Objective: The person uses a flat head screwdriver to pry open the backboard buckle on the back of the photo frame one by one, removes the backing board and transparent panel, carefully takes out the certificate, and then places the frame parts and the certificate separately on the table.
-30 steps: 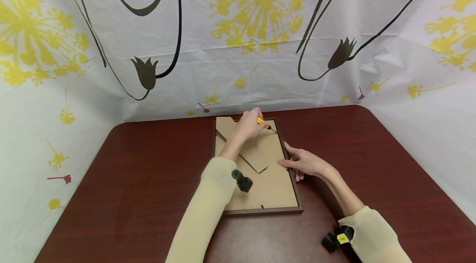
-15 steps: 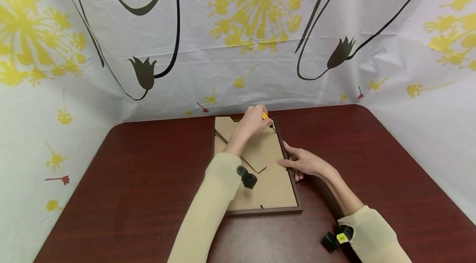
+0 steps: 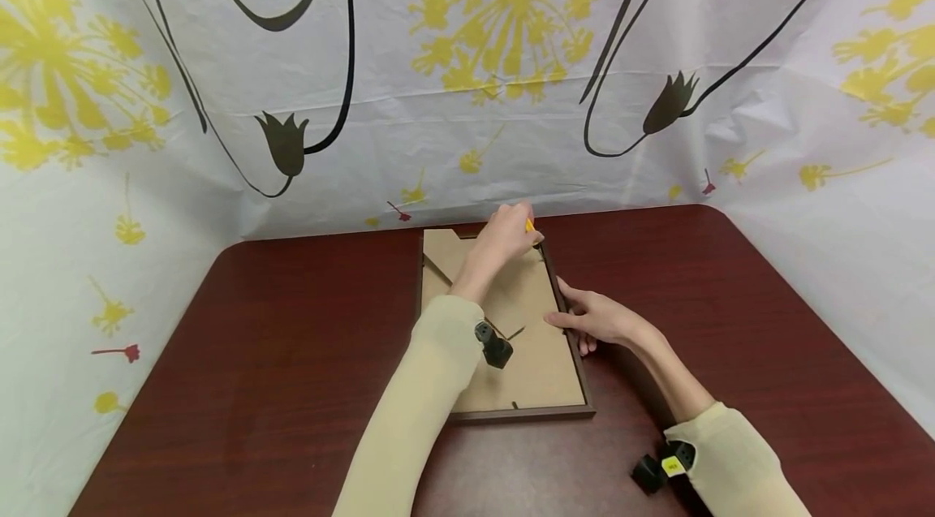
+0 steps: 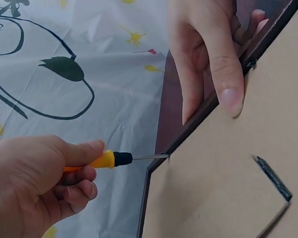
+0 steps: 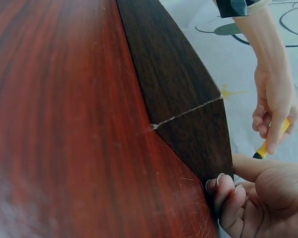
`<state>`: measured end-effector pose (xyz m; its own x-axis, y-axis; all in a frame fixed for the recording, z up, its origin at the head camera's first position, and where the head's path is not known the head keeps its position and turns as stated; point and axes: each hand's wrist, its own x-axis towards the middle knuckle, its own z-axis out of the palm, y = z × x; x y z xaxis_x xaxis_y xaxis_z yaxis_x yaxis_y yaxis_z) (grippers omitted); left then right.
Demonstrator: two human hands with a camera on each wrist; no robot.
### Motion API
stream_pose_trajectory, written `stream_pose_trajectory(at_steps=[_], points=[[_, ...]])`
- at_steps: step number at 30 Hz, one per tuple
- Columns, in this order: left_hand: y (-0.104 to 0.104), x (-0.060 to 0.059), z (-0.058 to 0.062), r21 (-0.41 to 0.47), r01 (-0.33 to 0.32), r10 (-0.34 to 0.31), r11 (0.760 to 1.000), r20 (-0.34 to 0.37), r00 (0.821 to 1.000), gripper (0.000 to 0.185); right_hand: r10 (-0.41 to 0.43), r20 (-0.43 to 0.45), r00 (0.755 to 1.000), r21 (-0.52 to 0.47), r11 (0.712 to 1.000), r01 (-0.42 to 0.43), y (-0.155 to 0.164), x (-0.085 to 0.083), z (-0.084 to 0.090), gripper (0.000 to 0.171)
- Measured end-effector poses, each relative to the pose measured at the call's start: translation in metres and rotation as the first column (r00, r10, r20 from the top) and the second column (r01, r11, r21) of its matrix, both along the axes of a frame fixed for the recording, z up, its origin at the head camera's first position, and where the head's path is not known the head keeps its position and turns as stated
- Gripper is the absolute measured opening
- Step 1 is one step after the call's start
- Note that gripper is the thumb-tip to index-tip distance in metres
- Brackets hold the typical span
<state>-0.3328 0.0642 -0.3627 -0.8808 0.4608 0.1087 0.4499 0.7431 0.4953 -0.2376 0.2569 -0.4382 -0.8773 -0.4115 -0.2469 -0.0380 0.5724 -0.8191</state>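
Left hand: the left hand [image 3: 504, 237] is closed around the yellow handle of a small screwdriver [image 4: 111, 159], with the fingers curled under it and the thumb laid along the top.
Screwdriver: its thin metal tip is placed at the inner edge of the picture frame [image 3: 577, 363], at the far right corner.
Right hand: the right hand [image 3: 599, 320] is held on the right side of the frame; the thumb is laid on the cardboard backing [image 3: 536, 363] and the other fingers are curled around the outer edge.
Picture frame: it is laid face down on the dark red table [image 3: 292, 338], near the far edge, with the brown backing turned up.
Stand: a cardboard stand flap [image 4: 253, 198] is seen flat on the backing.
Background: a white cloth [image 3: 467, 79] with yellow flowers and black lines is hung behind the table.
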Motion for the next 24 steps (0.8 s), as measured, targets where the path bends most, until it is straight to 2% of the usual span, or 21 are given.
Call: stream_pose_trajectory(at_steps=[8,14,20,24], points=[[0.006,0.001,0.003,-0.011,-0.008,0.008,1.0,-0.003,1.0,0.027,-0.006,0.003,1.0,-0.004,1.0,0.006,0.0,0.001,0.0,0.087],[0.01,0.003,0.003,-0.016,-0.017,0.016,1.0,-0.038,0.999,0.03,-0.011,0.012,1.0,-0.003,1.0,0.011,0.001,0.002,0.0,0.087],[0.015,0.004,0.001,-0.014,-0.039,0.038,0.999,-0.056,0.998,0.041,-0.01,0.014,1.0,-0.009,1.0,0.011,0.001,0.001,0.0,0.087],[0.019,0.003,-0.001,0.008,-0.056,0.057,0.998,-0.074,0.996,0.039,-0.008,0.005,1.0,-0.013,1.0,0.008,0.001,0.001,-0.001,0.086]])
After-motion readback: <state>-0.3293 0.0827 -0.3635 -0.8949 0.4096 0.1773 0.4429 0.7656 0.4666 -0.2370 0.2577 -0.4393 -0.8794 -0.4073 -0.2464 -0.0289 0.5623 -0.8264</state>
